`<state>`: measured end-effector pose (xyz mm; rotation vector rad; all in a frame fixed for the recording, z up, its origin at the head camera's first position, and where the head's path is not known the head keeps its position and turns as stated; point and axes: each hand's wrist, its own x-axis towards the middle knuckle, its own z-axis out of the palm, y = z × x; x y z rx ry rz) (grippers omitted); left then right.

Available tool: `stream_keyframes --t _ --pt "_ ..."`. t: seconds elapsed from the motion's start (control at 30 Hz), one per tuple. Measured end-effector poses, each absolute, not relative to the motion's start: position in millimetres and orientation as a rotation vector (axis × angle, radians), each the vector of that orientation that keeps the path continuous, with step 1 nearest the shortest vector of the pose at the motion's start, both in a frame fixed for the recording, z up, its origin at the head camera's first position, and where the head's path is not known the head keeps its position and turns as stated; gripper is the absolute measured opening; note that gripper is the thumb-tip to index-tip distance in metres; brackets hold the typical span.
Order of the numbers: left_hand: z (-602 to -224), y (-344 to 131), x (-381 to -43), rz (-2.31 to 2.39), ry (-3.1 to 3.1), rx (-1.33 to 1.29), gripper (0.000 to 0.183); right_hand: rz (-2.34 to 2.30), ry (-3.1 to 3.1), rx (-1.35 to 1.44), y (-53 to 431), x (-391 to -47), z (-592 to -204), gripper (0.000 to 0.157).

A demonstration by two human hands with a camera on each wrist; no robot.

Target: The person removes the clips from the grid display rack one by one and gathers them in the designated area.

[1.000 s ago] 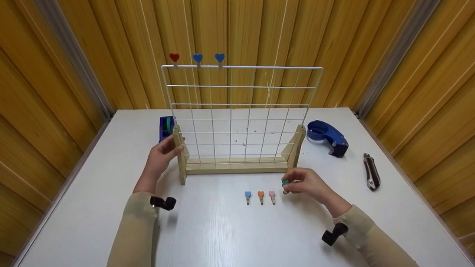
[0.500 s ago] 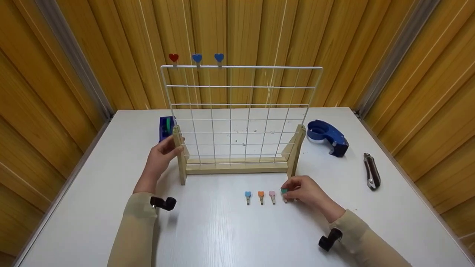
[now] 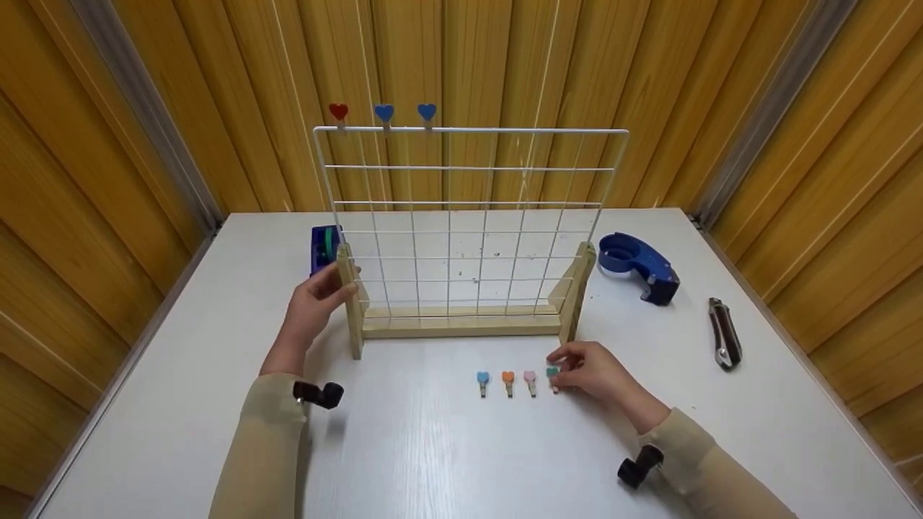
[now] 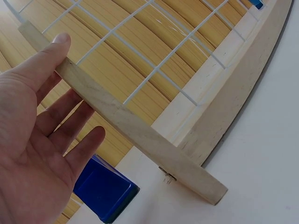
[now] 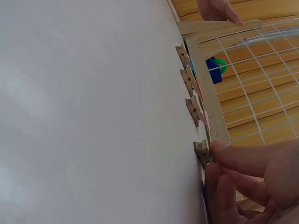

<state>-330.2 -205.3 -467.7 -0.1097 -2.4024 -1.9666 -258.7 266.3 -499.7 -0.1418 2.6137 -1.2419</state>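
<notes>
My left hand [image 3: 311, 306] grips the left wooden upright [image 4: 112, 112] of a stand that bears a white wire grid [image 3: 448, 232], thumb in front and fingers behind. With thumb and index finger my right hand [image 3: 595, 371] pinches a small clothespin with a green heart [image 3: 553, 372], low at the table; part of the pin is hidden by the fingers. Left of it lie clothespins with a pink heart [image 3: 530, 376], an orange heart [image 3: 508, 376] and a light blue heart [image 3: 482, 377]. One red heart clothespin [image 3: 338, 112] and two blue heart clothespins [image 3: 384, 112] are clipped on the grid's top wire.
A blue tape dispenser [image 3: 638, 265] lies right of the stand, and a utility knife [image 3: 724, 334] lies farther right. Behind the left upright stands another blue dispenser [image 3: 322, 245] with green tape. Corrugated yellow walls [image 3: 476, 72] enclose the white table [image 3: 404, 447].
My right hand has lowered the green heart clothespin to the table, beside the pink one. Its index finger has lifted slightly since, showing more of the heart. The left hand has stayed on the upright.
</notes>
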Motion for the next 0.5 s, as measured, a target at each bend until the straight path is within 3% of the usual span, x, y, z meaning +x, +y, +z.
stream_keyframes --t 0.23,0.5 --pt "-468.7 -205.1 -330.5 -1.947 -2.400 -0.106 0.059 -1.283 2.595 -0.155 267.5 -257.1 -497.1 0.041" --pt "-468.3 -204.9 -330.8 -1.969 -2.402 -0.109 0.062 -1.226 2.670 -0.143 265.5 -252.5 -477.3 0.042"
